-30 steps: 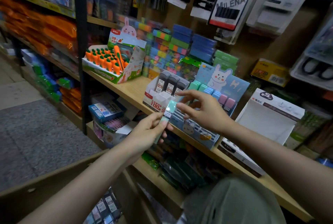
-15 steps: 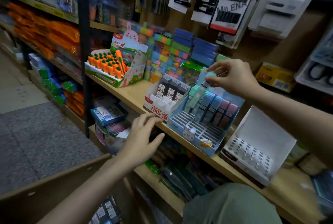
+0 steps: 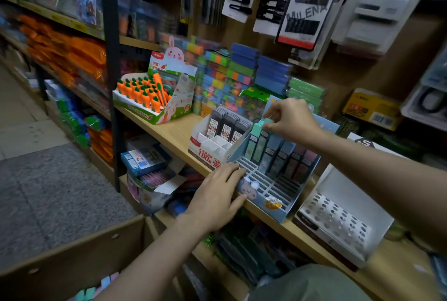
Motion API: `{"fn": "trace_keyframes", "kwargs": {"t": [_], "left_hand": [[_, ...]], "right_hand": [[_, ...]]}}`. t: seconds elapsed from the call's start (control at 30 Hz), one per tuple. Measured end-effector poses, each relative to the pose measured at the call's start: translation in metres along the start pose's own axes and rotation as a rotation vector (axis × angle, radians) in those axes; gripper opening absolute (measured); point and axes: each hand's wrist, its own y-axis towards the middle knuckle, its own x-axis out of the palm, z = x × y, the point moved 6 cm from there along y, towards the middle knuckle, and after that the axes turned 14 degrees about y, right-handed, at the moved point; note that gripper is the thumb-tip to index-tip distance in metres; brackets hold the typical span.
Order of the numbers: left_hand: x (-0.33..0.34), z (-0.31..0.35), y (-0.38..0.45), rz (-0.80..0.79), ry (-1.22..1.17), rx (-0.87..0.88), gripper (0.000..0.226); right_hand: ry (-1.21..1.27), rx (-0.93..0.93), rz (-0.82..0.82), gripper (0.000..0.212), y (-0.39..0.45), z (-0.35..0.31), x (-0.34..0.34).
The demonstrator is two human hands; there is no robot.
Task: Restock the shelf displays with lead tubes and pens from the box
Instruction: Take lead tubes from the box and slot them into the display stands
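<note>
Item: mint-green flat plastic lead tube, standing in the back row at the left end of the pale blue cardboard rabbit display, beside blue and pink tubes. My right hand has thumb and fingertips pinched together on its cap, pressing it into its slot. My left hand lies flat, fingers spread, against the display's front left corner, holding nothing and bracing it on the light wooden shelf.

Handling, as I judge it: light, rigid, smooth-sided, likely slippery; contents brittle, so no dropping. Best taken at the cap or narrow edges and fed straight down; the slotted grid looks tight.

Adjacent: white tray of grey lead tubes; empty white perforated pen stand. Brown cardboard supply box at lower left.
</note>
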Motion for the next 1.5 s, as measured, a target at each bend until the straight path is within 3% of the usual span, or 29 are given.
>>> {"fn": "trace_keyframes", "kwargs": {"t": [0.3,0.7,0.8,1.03,1.13,1.27,1.37,1.5], "left_hand": [[0.001,-0.001,0.000,-0.005,-0.025,-0.022,0.055],[-0.002,-0.001,0.000,-0.025,-0.022,-0.025,0.056],[-0.001,-0.001,0.001,-0.026,-0.012,-0.018,0.058],[-0.002,-0.001,0.000,-0.102,0.001,0.000,0.066],[-0.009,0.001,-0.007,-0.086,-0.114,-0.011,0.060],[-0.022,-0.005,-0.042,0.073,-0.275,-0.112,0.050],[-0.022,-0.027,-0.081,0.122,-0.359,-0.238,0.040],[-0.001,-0.072,-0.154,0.092,-0.341,-0.460,0.033]], "right_hand": [[0.038,0.109,-0.045,0.020,0.002,0.004,-0.003],[-0.050,0.068,-0.039,0.014,-0.003,-0.004,0.009],[-0.133,0.047,-0.056,0.026,-0.008,-0.004,0.010],[-0.072,0.001,-0.018,0.032,-0.027,-0.004,0.009],[-0.103,-0.011,-0.099,0.033,-0.037,-0.006,0.014],[-0.014,-0.001,-0.049,0.037,-0.047,-0.015,0.009],[-0.013,-0.093,0.013,0.035,-0.063,-0.039,0.016],[0.127,-0.282,-0.176,0.028,-0.105,-0.098,0.082]]}}
